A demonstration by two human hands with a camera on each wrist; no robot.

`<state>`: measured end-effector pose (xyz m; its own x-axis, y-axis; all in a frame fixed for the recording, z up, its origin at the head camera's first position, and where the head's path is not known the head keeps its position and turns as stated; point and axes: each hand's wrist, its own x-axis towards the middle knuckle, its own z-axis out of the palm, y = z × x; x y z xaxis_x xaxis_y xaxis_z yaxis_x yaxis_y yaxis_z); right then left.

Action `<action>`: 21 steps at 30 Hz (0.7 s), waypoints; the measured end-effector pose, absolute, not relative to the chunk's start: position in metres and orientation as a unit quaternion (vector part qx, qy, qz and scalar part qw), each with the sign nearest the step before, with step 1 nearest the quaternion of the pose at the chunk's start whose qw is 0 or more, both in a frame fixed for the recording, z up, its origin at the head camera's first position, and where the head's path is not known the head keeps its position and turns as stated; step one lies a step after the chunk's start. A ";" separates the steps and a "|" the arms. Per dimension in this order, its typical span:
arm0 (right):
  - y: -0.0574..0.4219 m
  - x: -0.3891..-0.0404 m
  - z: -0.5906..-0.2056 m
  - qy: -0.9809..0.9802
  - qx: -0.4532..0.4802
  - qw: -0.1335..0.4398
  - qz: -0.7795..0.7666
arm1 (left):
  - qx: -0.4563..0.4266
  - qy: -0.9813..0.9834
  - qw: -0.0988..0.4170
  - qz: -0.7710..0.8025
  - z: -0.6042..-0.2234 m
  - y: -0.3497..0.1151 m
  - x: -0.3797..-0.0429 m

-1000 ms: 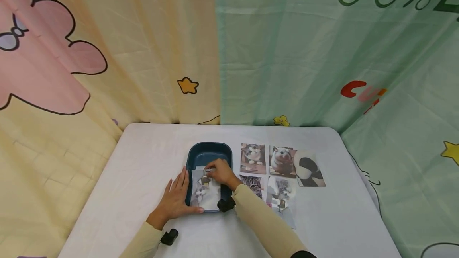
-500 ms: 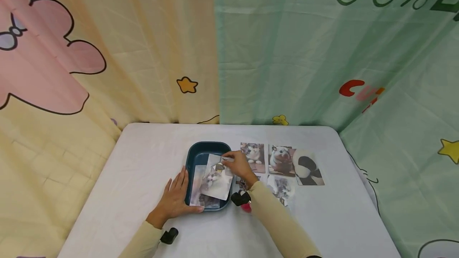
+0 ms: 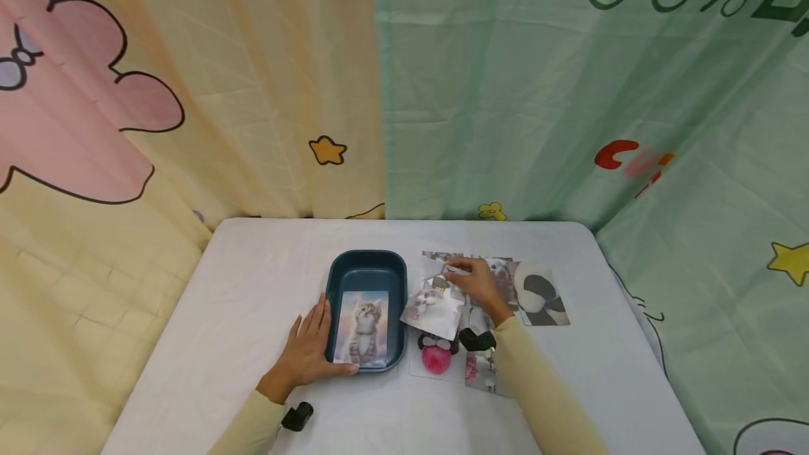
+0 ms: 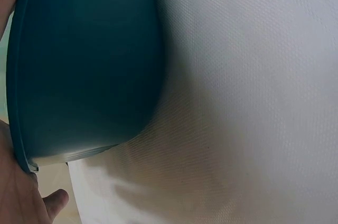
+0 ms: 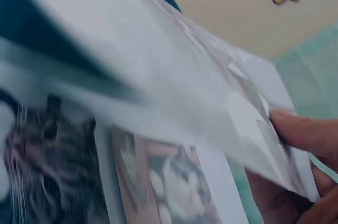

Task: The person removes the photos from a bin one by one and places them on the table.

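My left hand (image 3: 303, 350) lies along the left side of a dark blue tray (image 3: 366, 274), fingers straight against its wall and thumb at the near corner. In the left wrist view, the palm (image 4: 18, 192) meets the tray's rim. A picture card of a kitten (image 3: 363, 328) lies face up inside the tray. To the right of it, my right hand (image 3: 477, 283) pinches another cat picture card (image 3: 432, 311) by its upper corner, tilted above the cards on the table. The right wrist view shows thumb and fingers gripping this card's edge, the card blurred across the view.
Several picture cards lie in rows right of the tray, among them a black-and-white animal card (image 3: 540, 293), a card with a pink ball (image 3: 436, 358) and a partly covered grey one (image 3: 483, 371). Curtains (image 3: 474, 125) hang behind the white table (image 3: 272, 251).
My right hand has lifted the cat card out of the tray and carried it right, over the cards on the table. The kitten card beneath is now uncovered. My left hand has stayed put.
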<state>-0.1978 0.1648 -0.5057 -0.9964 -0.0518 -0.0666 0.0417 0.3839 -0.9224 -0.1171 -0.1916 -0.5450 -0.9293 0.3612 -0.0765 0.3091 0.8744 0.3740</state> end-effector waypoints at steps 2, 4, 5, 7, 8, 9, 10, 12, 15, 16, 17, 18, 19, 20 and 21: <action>0.182 -0.193 -0.507 0.834 0.002 0.051 -0.550 | 0.174 0.965 0.075 0.180 -0.544 -0.192 -0.116; 0.200 -0.188 -0.508 0.840 0.006 0.063 -0.540 | 0.175 0.965 0.073 0.179 -0.543 -0.192 -0.115; 0.208 -0.185 -0.509 0.844 0.010 0.064 -0.532 | 0.176 0.966 0.071 0.176 -0.543 -0.192 -0.115; 0.226 -0.178 -0.512 0.851 0.013 0.064 -0.521 | 0.175 0.966 0.072 0.174 -0.543 -0.192 -0.115; 0.235 -0.174 -0.513 0.852 0.013 0.064 -0.520 | 0.175 0.967 0.071 0.172 -0.544 -0.192 -0.115; 0.244 -0.170 -0.515 0.852 0.017 0.065 -0.520 | 0.174 0.967 0.070 0.172 -0.544 -0.192 -0.115; 0.253 -0.166 -0.517 0.853 0.023 0.062 -0.518 | 0.174 0.967 0.071 0.173 -0.545 -0.192 -0.115; 0.271 -0.156 -0.521 0.855 0.035 0.064 -0.514 | 0.173 0.966 0.073 0.178 -0.545 -0.192 -0.115; 0.297 -0.141 -0.529 0.860 0.061 0.068 -0.503 | 0.173 0.965 0.075 0.183 -0.546 -0.192 -0.116; 0.304 -0.136 -0.532 0.861 0.070 0.071 -0.498 | 0.173 0.965 0.077 0.183 -0.546 -0.192 -0.116; 0.312 -0.132 -0.534 0.861 0.076 0.074 -0.497 | 0.174 0.964 0.078 0.183 -0.545 -0.192 -0.116; 0.319 -0.127 -0.537 0.862 0.080 0.076 -0.495 | 0.174 0.964 0.079 0.182 -0.545 -0.192 -0.116; 0.326 -0.123 -0.539 0.863 0.082 0.078 -0.492 | 0.175 0.964 0.082 0.181 -0.545 -0.192 -0.116; 0.332 -0.119 -0.542 0.863 0.083 0.081 -0.492 | 0.175 0.964 0.084 0.180 -0.544 -0.192 -0.117; 0.338 -0.115 -0.544 0.864 0.084 0.085 -0.489 | 0.175 0.964 0.086 0.180 -0.543 -0.192 -0.117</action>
